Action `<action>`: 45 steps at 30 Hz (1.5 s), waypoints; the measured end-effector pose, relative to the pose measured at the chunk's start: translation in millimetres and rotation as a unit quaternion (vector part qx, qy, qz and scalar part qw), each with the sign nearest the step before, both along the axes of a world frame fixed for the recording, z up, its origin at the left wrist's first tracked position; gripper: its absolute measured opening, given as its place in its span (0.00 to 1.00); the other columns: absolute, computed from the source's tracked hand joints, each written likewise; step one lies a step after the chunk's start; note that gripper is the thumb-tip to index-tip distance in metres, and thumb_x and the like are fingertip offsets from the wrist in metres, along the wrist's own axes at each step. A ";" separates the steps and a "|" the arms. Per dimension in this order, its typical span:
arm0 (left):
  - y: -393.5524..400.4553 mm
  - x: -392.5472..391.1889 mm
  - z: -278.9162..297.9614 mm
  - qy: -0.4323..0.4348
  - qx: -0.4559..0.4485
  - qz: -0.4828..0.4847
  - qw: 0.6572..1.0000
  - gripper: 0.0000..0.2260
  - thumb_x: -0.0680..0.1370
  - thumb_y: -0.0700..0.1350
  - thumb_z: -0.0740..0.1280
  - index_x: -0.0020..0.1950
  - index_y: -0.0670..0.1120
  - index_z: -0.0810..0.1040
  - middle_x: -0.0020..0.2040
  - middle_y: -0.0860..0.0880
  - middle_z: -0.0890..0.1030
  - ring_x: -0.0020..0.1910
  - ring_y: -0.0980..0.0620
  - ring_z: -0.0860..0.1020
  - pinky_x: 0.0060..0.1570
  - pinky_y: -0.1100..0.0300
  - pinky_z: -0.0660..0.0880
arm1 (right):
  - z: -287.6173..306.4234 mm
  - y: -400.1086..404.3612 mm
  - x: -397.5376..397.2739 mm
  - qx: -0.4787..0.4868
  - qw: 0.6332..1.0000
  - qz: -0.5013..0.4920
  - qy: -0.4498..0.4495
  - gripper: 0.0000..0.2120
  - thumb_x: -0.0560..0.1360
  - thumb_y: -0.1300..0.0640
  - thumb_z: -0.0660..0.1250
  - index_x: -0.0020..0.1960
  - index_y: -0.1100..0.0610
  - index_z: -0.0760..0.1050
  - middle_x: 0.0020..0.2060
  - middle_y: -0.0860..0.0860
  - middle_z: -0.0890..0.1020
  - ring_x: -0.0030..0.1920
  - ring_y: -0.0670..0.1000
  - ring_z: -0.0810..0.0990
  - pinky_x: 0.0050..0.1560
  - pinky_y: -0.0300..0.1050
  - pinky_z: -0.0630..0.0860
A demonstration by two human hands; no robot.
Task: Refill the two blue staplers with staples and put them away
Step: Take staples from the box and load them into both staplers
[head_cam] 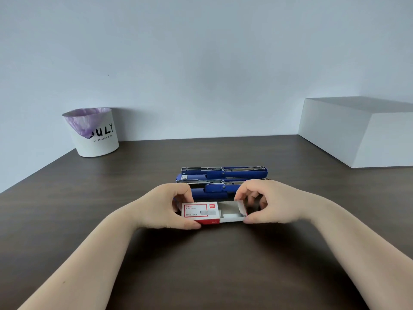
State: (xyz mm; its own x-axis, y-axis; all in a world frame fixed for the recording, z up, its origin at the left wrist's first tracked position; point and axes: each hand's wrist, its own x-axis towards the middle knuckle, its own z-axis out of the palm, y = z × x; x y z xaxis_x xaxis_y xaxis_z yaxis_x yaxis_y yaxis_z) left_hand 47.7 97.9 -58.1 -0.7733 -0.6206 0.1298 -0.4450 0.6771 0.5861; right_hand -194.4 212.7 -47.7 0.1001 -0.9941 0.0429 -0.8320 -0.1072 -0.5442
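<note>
Two blue staplers lie side by side on the dark wooden table, both flipped open with their metal staple channels showing: the far stapler [225, 172] and the near stapler [215, 187], partly hidden behind my hands. In front of them is a red and white staple box [200, 212]. My left hand [169, 205] grips the box's sleeve. My right hand [266, 201] pinches the white inner tray [232, 214], which is slid out to the right. The tray looks mostly bare inside.
A white bin [95, 135] with a purple liner stands at the back left by the wall. A large white box [357, 130] sits at the back right. Dark table surface [201, 265] stretches toward me.
</note>
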 end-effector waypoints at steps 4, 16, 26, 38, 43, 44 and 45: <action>-2.2 -0.3 -1.5 -0.002 0.010 0.002 1.000 0.16 0.62 0.52 0.79 0.42 0.49 0.76 0.39 0.56 0.79 0.34 0.61 0.73 0.36 0.67 0.72 | 1.3 -2.6 10.0 -0.108 0.994 0.005 0.006 0.06 0.72 0.51 0.70 0.47 0.41 0.77 0.43 0.41 0.78 0.43 0.40 0.72 0.43 0.27 0.68; -5.2 0.3 -1.7 -0.013 0.021 -0.005 1.000 0.17 0.62 0.54 0.79 0.42 0.50 0.77 0.42 0.54 0.81 0.38 0.59 0.74 0.40 0.62 0.75 | 11.1 -12.7 22.8 -0.010 0.994 0.051 0.095 0.08 0.71 0.51 0.71 0.50 0.49 0.83 0.36 0.40 0.76 0.37 0.41 0.74 0.37 0.30 0.67; -5.7 -0.4 -2.7 -0.018 0.015 -0.006 1.000 0.16 0.62 0.53 0.78 0.42 0.50 0.77 0.40 0.57 0.77 0.36 0.60 0.72 0.37 0.69 0.71 | 10.4 -19.6 32.6 0.024 0.994 0.029 0.105 0.06 0.69 0.55 0.69 0.46 0.49 0.80 0.42 0.46 0.79 0.40 0.44 0.76 0.39 0.34 0.71; 1.7 1.2 6.0 -0.062 -0.008 0.016 0.998 0.22 0.61 0.57 0.78 0.52 0.55 0.78 0.48 0.56 0.79 0.45 0.55 0.76 0.46 0.65 0.75 | 18.1 -14.9 19.0 -0.125 0.988 -0.059 -0.069 0.05 0.71 0.58 0.71 0.47 0.51 0.81 0.42 0.44 0.83 0.41 0.41 0.79 0.40 0.26 0.73; -0.2 15.7 18.8 0.053 0.012 0.076 0.996 0.12 0.69 0.56 0.72 0.49 0.53 0.81 0.43 0.52 0.82 0.40 0.58 0.77 0.44 0.64 0.74 | 22.1 -27.2 15.1 -0.129 0.986 -0.079 -0.066 0.08 0.75 0.58 0.66 0.53 0.49 0.79 0.45 0.40 0.81 0.41 0.35 0.78 0.45 0.30 0.72; -2.8 18.9 21.2 0.102 0.032 0.096 0.990 0.10 0.71 0.55 0.70 0.47 0.52 0.82 0.41 0.50 0.82 0.39 0.58 0.76 0.43 0.63 0.73 | 23.1 -33.0 14.6 -0.134 0.986 -0.082 -0.051 0.09 0.76 0.58 0.66 0.54 0.50 0.79 0.45 0.39 0.80 0.41 0.34 0.77 0.47 0.29 0.72; -6.3 20.4 22.2 0.151 0.052 0.117 0.980 0.09 0.74 0.54 0.68 0.45 0.49 0.82 0.40 0.49 0.82 0.37 0.59 0.75 0.43 0.63 0.73 | 23.4 -39.5 13.9 -0.141 0.985 -0.088 -0.040 0.10 0.76 0.58 0.66 0.56 0.50 0.79 0.46 0.40 0.80 0.42 0.34 0.76 0.48 0.27 0.72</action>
